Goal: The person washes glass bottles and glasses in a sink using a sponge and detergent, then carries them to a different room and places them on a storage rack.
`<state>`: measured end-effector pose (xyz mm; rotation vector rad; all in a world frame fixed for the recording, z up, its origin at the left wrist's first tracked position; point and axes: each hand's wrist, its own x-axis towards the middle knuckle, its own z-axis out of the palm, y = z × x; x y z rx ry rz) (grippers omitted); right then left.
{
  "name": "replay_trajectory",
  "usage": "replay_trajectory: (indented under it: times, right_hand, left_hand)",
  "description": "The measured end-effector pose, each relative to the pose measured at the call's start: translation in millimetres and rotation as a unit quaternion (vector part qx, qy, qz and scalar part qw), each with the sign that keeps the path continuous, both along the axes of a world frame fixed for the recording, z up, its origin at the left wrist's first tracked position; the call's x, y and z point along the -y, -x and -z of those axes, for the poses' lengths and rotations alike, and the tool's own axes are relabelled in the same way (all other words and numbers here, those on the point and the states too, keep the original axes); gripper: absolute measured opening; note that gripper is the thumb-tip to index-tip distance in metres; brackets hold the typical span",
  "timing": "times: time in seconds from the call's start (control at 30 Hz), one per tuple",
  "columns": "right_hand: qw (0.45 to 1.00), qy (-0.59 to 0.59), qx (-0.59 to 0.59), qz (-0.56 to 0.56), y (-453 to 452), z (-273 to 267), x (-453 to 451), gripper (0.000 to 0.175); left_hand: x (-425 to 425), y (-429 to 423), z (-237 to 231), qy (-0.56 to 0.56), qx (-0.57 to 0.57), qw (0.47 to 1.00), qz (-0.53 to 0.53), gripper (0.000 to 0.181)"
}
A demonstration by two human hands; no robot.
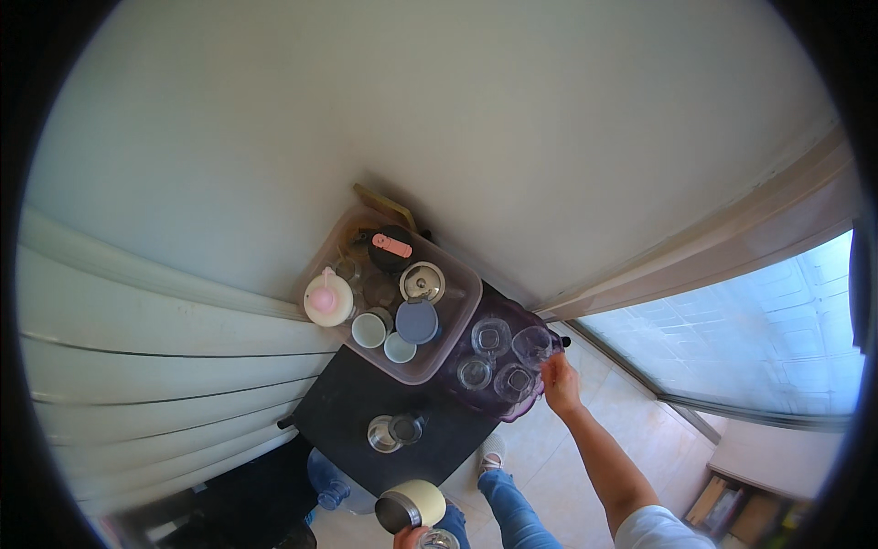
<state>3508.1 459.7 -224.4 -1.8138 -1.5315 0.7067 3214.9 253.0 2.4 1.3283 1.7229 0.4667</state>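
Note:
At the bottom edge, my left hand (408,538), mostly cut off, has its fingers against the steel end of a cream vacuum flask (426,501). A clear glass vessel (437,540) is right beside those fingers; whether the hand also grips it I cannot tell. My right hand (562,386) reaches out to the right and pinches a clear drinking glass (532,346) at a purple tray (518,412). Three other glasses, a back one (491,337), a left one (475,372) and a front one (514,382), stand in that tray.
A translucent pink plastic bin (466,295) holds several cups and lidded bottles on a black table (343,405). A steel cup (384,434) and a dark translucent cup (406,429) sit toward the front. Below is a blue water jug (333,493); a wall (439,103) rises behind.

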Motion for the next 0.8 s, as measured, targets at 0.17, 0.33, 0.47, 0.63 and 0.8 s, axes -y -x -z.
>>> replay_trajectory:
  times: [0.17, 0.33, 0.47, 0.63, 0.8]
  right_hand:
    - [0.997, -0.011, -0.02, -0.079, -5.2, 6.7, -8.4, 0.009]
    - [0.988, -0.095, 0.062, -0.109, -15.3, 10.9, -26.9, 0.018]
    - [0.995, -0.046, 0.081, 0.02, -14.3, -1.4, -17.8, 0.022]
    - [0.993, 0.105, 0.02, -0.056, -4.5, -19.9, 27.4, 0.019]
    - [0.966, 0.225, 0.054, -0.113, 12.4, -44.8, 36.6, 0.024]
  left_hand:
    - [2.0, -0.6, 1.5, -0.009, 0.007, 1.0, -0.004, 0.072]
    - [4.2, -0.8, 3.8, -0.003, 0.001, 1.0, -0.002, 0.071]
    - [4.7, 0.2, 6.3, -0.005, 0.001, 1.0, 0.009, 0.071]
    - [1.1, 0.5, 5.0, 0.001, 0.012, 1.0, 0.017, 0.073]
    - [-1.7, 3.4, 12.4, -0.004, 0.0, 0.999, 0.037, 0.077]
